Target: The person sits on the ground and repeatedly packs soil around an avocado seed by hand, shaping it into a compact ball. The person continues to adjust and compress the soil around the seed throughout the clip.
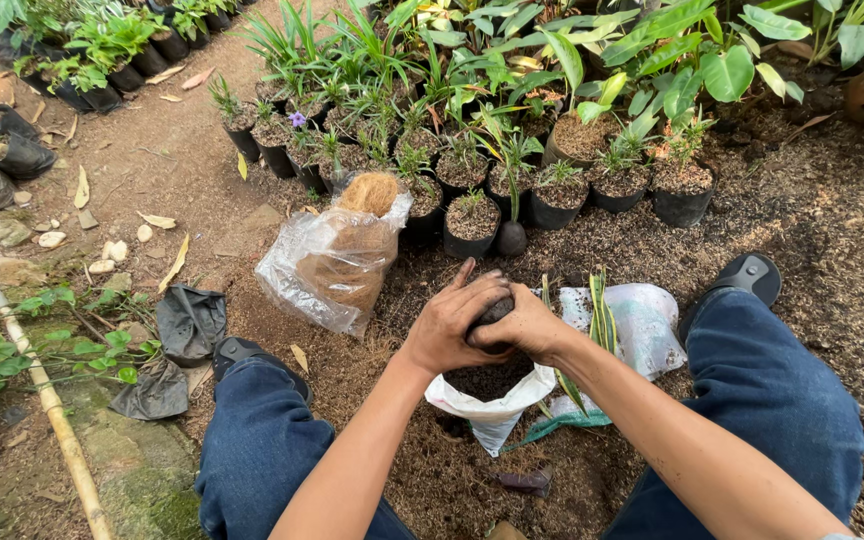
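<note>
Both hands, left hand and right hand, clench a small black pot over the soil sack; keep it level while filling.

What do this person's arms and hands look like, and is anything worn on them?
Both arms are bare from the elbow down: no sleeves, gloves, watch or rings show. The left hand and right hand are uncovered, with specks of dark soil on the fingers. Farther down, the person wears blue denim trousers and dark slip-on sandals.
</note>
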